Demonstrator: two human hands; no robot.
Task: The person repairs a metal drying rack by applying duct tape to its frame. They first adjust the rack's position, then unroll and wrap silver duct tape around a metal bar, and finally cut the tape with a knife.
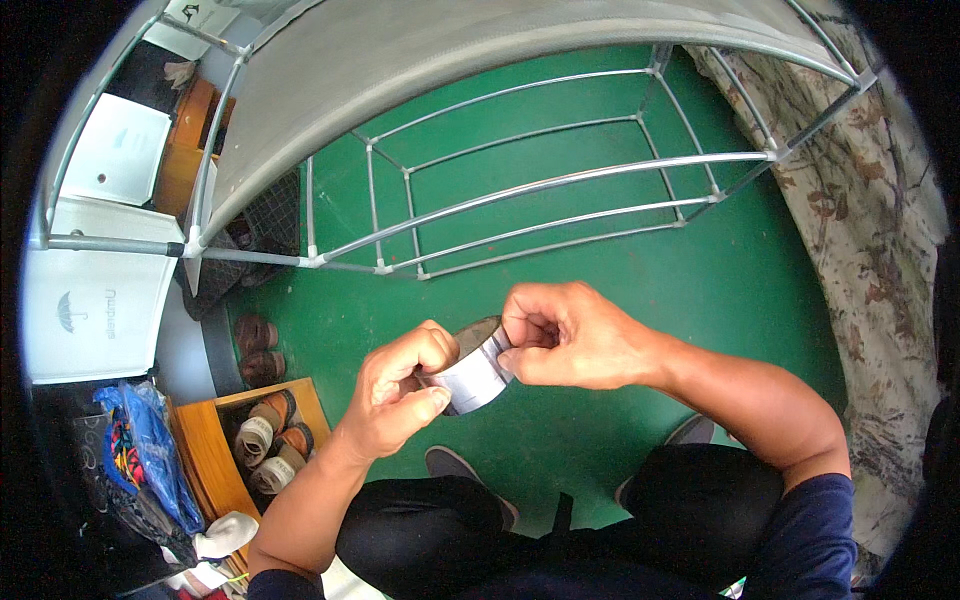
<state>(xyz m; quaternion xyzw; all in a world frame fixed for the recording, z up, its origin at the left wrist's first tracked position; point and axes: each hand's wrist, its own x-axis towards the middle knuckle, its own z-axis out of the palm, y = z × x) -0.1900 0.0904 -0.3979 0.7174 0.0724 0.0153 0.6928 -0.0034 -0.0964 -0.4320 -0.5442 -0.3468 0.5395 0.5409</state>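
Observation:
A roll of silver-grey tape (472, 382) is held up between my two hands, above the green floor and in front of my knees. My left hand (398, 385) grips the roll's left side, with its thumb on the outer face and its fingers curled at the rim. At the right edge of the roll, my right hand (565, 340) has its thumb and fingertips pinched on the tape. Whether a loose end is lifted there, I cannot tell. Just beyond the hands stands a metal tube frame (550, 180) with white corner joints and grey fabric (480, 45) across its top.
Shoes lie in a wooden box (318, 405) on the left, with a blue plastic bag (155, 460) beside it. White boxes (95, 280) are stacked along the left side. A patterned cloth cover (850, 250) hangs at the right. My shoe (460, 470) is on the green floor (740, 300).

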